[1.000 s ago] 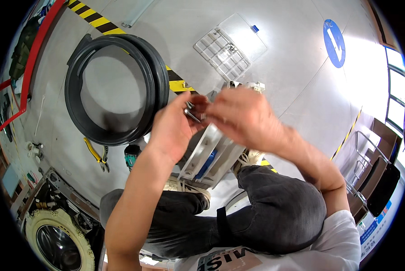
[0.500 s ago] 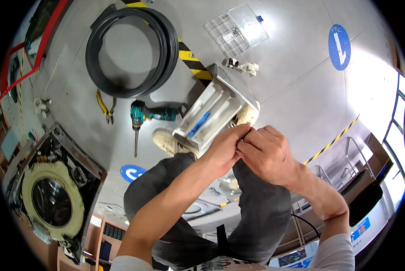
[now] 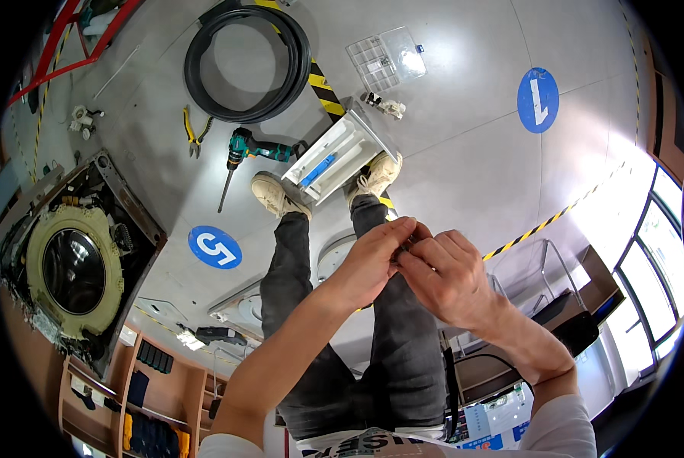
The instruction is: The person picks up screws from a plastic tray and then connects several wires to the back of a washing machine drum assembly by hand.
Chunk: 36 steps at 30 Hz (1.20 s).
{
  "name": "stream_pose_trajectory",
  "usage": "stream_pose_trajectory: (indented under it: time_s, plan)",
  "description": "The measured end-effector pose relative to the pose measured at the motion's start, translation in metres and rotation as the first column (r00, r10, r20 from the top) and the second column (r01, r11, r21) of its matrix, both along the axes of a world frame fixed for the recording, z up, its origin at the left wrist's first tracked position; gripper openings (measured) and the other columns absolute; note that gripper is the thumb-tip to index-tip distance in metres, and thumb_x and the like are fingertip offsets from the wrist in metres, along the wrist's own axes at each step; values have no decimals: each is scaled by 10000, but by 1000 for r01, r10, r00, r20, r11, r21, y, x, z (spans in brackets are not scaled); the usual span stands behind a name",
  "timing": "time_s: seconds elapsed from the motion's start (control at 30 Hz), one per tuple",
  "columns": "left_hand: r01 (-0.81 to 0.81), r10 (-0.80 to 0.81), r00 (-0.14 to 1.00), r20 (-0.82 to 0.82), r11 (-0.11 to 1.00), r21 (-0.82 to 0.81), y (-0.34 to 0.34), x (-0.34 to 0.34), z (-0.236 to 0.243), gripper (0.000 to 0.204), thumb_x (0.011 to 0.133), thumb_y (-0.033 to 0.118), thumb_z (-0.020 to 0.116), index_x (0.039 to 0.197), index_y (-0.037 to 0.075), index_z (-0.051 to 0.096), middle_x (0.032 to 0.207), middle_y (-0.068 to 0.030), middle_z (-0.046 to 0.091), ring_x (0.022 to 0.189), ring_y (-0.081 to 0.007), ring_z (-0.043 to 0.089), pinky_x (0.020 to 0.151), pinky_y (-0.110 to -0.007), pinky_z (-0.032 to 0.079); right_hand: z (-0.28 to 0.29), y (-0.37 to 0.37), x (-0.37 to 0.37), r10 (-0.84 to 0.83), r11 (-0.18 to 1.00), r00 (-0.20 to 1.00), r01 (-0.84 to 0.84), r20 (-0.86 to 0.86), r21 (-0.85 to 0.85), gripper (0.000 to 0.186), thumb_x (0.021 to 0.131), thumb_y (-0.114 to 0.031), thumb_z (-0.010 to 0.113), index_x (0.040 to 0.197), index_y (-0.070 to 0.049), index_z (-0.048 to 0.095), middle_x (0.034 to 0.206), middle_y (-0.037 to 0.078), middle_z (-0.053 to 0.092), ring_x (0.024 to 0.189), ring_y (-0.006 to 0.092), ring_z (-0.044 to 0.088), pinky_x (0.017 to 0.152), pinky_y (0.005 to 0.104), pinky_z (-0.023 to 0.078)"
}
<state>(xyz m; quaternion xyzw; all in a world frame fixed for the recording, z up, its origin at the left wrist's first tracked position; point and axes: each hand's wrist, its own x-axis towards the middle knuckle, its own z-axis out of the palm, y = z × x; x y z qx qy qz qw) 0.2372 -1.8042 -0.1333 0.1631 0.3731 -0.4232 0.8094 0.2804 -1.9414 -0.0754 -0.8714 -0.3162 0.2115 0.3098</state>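
My left hand (image 3: pixel 371 261) and my right hand (image 3: pixel 450 276) meet in front of my legs, fingers pinched together. Something small and dark sits between the fingertips, mostly hidden, and I cannot make out what it is. Beyond the hands, a white detergent drawer (image 3: pixel 343 162) with a blue insert (image 3: pixel 318 169) lies on the floor between my shoes. A green and black cordless drill (image 3: pixel 259 148) with a long bit rests to its left. Yellow-handled pliers (image 3: pixel 194 133) lie farther left.
Black rubber rings (image 3: pixel 195 65) lie at the far left-centre. A clear compartment box (image 3: pixel 376 65) is open behind a small white part (image 3: pixel 387 105). At left stands an opened washing machine (image 3: pixel 115 267) with a round door. Shelves (image 3: pixel 166 382) are at lower left.
My legs have straightened and my view has risen, so the floor things look smaller and farther off. Both hands stay together at the same small thing, which shows slightly more now.
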Motion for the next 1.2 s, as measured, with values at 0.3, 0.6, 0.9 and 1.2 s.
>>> stream_pose_trajectory:
  time_s: [0.3, 0.6, 0.9, 1.2]
  plan:
    - [-9, 13, 994, -107, 999, 34, -24, 3, 38, 299, 994, 229, 423, 1006, -2, 613, 908, -39, 617, 811, -91, 565, 725, -223, 450, 35, -31, -12, -114, 993, 992, 114, -46, 6, 273, 638, -43, 717, 904, -27, 655, 834, 57, 571, 687, 220, 556, 611, 342, 445]
    - [-92, 88, 995, -48, 992, -85, -40, 5, 58, 361, 998, 294, 384, 1038, -11, 573, 997, -139, 632, 945, -201, 614, 863, -319, 485, 79, -51, -30, -320, 945, 942, 325, -104, 34, 277, 646, 3, 726, 912, -25, 655, 852, 62, 586, 713, 224, 572, 620, 339, 453]
    - [-275, 271, 961, -47, 943, -189, -13, -17, 80, 397, 1010, 302, 331, 1111, -11, 552, 1184, -237, 573, 1154, -325, 541, 1023, -422, 408, 108, -30, -49, -570, 822, 811, 562, -133, -95, 249, 696, 40, 710, 927, -14, 638, 841, 84, 589, 667, 204, 566, 575, 301, 457]
    - [-415, 439, 898, 18, 861, -295, 56, -51, 140, 417, 1015, 326, 308, 1220, 36, 528, 1335, -190, 486, 1227, -255, 480, 976, -345, 411, 151, 52, -71, -494, 869, 862, 494, -110, -28, 296, 716, 21, 718, 992, -27, 623, 909, 93, 603, 696, 199, 571, 598, 296, 476]
